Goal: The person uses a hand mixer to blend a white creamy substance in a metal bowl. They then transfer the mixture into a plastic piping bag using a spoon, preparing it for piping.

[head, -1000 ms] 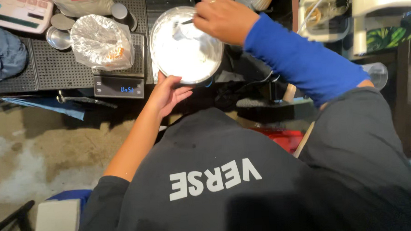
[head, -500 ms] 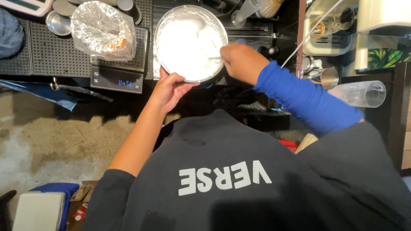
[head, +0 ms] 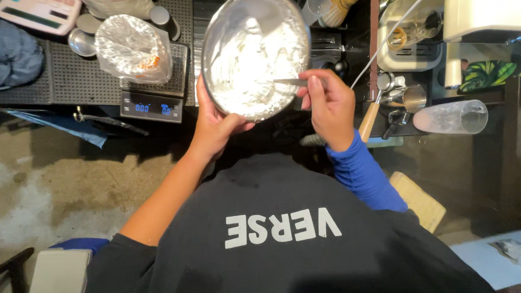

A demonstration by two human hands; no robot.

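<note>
Now the left hand [head: 216, 128] grips the tilted steel bowl [head: 255, 53] of white cream (held above the bench), while the right hand [head: 328, 105] pinches a utensil [head: 290, 82]; scraping calls for steady tilt.

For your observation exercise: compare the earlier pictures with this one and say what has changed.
The right hand swung its utensil from the far rim of the metal bowl round to the near right side. The left hand keeps gripping the bowl's near rim; the bagged item stays on the scale.
</note>
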